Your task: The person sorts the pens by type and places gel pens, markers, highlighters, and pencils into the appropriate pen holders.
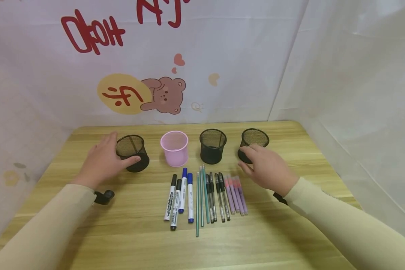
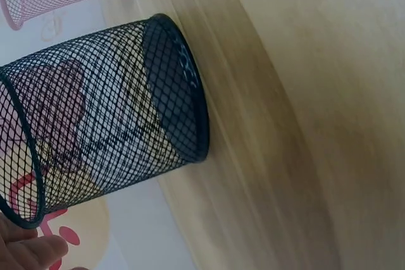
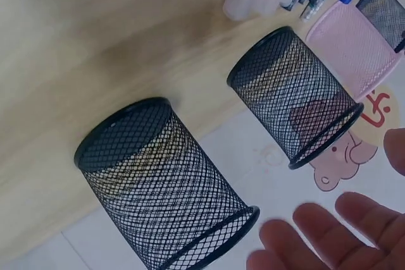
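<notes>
Cream sleeves [image 1: 40,228], left fingers [image 1: 110,141] and right fingers [image 3: 326,229] loose beside outer black cups [image 1: 135,147], mouths up, axes vertical

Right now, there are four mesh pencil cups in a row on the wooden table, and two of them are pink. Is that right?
Not quite: only one is pink. The head view shows one pink mesh pencil cup and three black mesh pencil cups in that row.
</notes>
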`<state>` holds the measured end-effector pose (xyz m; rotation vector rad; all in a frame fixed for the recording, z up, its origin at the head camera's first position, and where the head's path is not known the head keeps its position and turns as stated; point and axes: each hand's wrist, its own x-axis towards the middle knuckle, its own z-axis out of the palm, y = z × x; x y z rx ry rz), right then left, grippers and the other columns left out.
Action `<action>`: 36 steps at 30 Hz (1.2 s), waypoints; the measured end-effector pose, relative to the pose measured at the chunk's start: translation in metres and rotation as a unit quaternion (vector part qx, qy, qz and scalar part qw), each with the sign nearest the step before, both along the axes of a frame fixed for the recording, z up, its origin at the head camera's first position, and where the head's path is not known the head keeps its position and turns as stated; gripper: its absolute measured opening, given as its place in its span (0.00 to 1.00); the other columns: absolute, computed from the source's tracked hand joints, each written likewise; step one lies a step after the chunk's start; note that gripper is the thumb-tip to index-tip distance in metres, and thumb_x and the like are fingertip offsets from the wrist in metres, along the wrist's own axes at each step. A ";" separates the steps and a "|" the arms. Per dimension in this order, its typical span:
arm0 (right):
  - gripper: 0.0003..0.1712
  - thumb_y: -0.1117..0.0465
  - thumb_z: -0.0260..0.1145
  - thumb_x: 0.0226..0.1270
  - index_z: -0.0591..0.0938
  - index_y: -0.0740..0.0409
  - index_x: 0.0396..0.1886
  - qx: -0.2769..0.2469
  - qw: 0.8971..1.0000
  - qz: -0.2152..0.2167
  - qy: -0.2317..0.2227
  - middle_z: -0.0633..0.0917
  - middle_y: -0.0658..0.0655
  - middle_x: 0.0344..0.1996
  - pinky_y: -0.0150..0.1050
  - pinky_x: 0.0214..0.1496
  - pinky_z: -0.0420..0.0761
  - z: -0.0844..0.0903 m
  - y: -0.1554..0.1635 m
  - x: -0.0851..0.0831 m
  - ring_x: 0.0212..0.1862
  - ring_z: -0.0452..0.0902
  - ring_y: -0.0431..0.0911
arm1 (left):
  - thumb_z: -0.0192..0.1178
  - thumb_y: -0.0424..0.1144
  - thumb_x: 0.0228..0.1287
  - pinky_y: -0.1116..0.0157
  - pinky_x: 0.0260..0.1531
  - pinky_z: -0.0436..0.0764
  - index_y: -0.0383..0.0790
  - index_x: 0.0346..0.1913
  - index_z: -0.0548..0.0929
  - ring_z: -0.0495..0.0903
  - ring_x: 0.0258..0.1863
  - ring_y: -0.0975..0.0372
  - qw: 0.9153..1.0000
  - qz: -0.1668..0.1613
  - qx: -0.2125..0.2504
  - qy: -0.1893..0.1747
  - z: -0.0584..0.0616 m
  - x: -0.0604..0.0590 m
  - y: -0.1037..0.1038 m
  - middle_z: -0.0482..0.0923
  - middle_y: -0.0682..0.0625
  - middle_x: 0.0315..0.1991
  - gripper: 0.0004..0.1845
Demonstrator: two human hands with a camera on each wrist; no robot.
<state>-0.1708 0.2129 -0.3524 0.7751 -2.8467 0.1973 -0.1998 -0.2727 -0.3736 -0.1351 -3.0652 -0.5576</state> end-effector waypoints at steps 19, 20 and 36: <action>0.27 0.54 0.70 0.73 0.80 0.66 0.64 0.056 0.994 0.012 -0.095 0.91 0.62 0.43 0.54 0.48 0.89 -0.039 0.003 0.001 0.41 0.89 0.54 | 0.53 0.82 0.61 0.29 0.74 0.58 0.35 0.86 0.40 0.54 0.80 0.32 0.995 0.038 0.079 -0.038 -0.014 -0.004 0.010 0.47 0.30 0.84 0.68; 0.28 0.53 0.70 0.73 0.80 0.66 0.64 0.054 0.994 0.014 -0.097 0.91 0.62 0.43 0.55 0.48 0.89 -0.041 0.004 0.001 0.41 0.90 0.55 | 0.53 0.82 0.62 0.29 0.73 0.59 0.35 0.86 0.41 0.55 0.80 0.31 0.995 0.040 0.080 -0.035 -0.014 -0.004 0.010 0.48 0.29 0.84 0.68; 0.13 0.49 0.71 0.72 0.80 0.52 0.41 0.044 0.990 0.016 -0.135 0.79 0.46 0.25 0.41 0.28 0.77 -0.055 0.005 0.000 0.26 0.73 0.42 | 0.47 0.83 0.63 0.28 0.72 0.60 0.33 0.85 0.45 0.58 0.77 0.28 0.998 0.043 0.040 -0.013 -0.015 -0.002 0.014 0.51 0.28 0.82 0.66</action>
